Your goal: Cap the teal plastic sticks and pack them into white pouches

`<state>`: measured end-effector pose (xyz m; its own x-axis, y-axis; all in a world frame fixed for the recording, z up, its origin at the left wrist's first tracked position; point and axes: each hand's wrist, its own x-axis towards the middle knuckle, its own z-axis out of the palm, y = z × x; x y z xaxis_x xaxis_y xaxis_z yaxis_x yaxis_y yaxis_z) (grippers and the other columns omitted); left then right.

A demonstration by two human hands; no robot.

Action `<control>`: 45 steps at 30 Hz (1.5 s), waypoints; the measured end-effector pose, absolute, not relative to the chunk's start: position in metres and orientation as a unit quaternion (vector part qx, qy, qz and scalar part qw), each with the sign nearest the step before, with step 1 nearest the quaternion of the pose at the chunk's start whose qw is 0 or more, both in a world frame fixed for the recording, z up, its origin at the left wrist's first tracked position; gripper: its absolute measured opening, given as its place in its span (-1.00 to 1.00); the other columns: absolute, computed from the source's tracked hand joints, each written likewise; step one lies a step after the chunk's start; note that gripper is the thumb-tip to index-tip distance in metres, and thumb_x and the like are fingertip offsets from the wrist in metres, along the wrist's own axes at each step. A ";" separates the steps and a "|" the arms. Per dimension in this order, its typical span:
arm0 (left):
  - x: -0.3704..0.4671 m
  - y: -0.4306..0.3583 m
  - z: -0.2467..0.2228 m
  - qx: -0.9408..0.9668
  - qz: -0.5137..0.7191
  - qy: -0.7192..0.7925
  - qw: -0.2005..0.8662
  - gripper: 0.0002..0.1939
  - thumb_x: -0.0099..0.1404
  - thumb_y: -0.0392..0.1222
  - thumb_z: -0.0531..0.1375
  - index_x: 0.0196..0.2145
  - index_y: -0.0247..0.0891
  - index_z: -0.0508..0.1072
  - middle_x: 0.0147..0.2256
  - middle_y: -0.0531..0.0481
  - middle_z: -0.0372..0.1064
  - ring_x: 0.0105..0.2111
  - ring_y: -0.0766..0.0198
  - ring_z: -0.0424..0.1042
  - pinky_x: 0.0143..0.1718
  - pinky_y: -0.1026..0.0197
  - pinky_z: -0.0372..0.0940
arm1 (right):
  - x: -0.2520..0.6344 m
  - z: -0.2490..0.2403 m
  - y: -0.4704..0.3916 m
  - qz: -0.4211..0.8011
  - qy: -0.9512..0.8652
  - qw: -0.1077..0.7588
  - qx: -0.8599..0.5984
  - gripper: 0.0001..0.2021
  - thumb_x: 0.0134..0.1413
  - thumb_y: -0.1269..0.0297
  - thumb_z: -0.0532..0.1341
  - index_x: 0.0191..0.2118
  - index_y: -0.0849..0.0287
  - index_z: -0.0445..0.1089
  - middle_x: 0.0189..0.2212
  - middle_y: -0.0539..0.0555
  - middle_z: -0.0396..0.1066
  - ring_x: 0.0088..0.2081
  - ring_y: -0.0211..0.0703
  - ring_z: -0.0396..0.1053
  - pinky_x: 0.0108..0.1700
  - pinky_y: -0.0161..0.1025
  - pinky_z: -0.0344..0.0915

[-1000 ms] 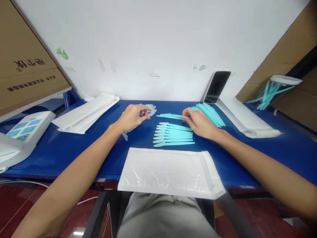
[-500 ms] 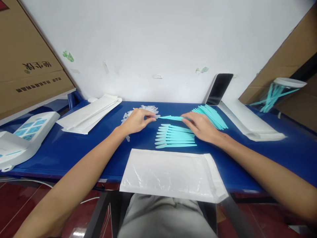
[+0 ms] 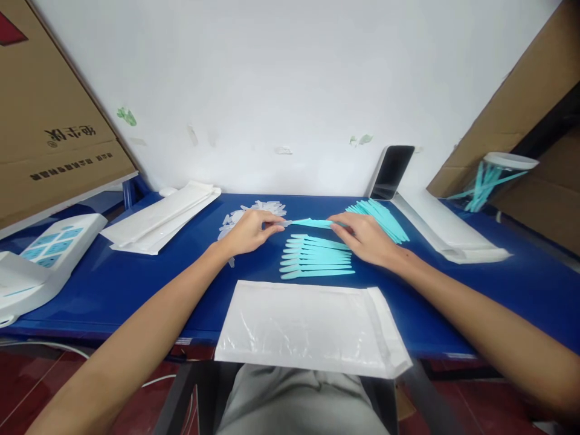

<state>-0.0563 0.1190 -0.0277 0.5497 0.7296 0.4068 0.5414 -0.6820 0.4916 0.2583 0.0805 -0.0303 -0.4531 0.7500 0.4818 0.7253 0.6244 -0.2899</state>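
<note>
My left hand [image 3: 254, 231] pinches a small translucent cap [image 3: 287, 223] at the left end of a turquoise stick [image 3: 312, 223]. The stick's right end is between the fingers of my right hand [image 3: 362, 237]. Below it, several turquoise sticks with pale caps on their left ends lie in a row [image 3: 317, 257]. Loose translucent caps [image 3: 236, 215] are heaped behind my left hand, which partly hides them. A fanned pile of turquoise sticks [image 3: 383, 219] lies behind my right hand.
A white padded envelope [image 3: 303, 326] lies at the blue table's [image 3: 181, 302] front edge. More envelopes lie left [image 3: 158, 217] and right [image 3: 448, 232]. A phone [image 3: 393, 172] leans on the wall. A clear tub of sticks [image 3: 487, 184] stands right, a white device [image 3: 58, 260] left.
The view has shifted slightly, so things on the table appear a little lower. The cap and stick are now in line, end to end, between my hands.
</note>
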 end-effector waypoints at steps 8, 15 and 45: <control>-0.051 0.115 -0.027 0.857 0.310 0.368 0.186 -0.72 0.41 -0.07 0.23 -0.06 -0.19 0.68 -0.18 -0.06 0.67 -0.23 0.12 0.61 -0.18 0.13 0.46 | 0.259 -0.031 0.080 0.018 -0.849 0.288 -0.444 -0.65 0.43 0.15 0.05 -0.03 0.14 0.56 -0.17 0.17 0.62 -0.27 0.03 0.51 -0.17 -0.07 0.35; -0.050 0.115 -0.028 0.864 0.292 0.358 0.203 -0.72 0.42 -0.10 0.19 -0.08 -0.21 0.67 -0.24 -0.06 0.66 -0.28 0.15 0.62 -0.24 0.15 0.44 | 0.255 -0.034 0.079 0.029 -0.854 0.282 -0.436 -0.64 0.45 0.14 0.04 -0.01 0.15 0.55 -0.18 0.18 0.61 -0.21 0.05 0.53 -0.11 -0.07 0.36; -0.089 0.141 -0.026 0.861 0.133 0.488 -0.063 -0.51 0.50 0.00 0.00 0.15 -0.21 0.58 0.04 -0.29 0.38 0.05 -0.17 0.30 0.08 -0.18 0.27 | 0.256 -0.057 0.094 0.070 -0.853 0.258 -0.449 -0.63 0.41 0.29 0.03 0.06 0.08 0.56 -0.23 0.16 0.41 -0.14 0.09 0.43 -0.02 0.06 0.39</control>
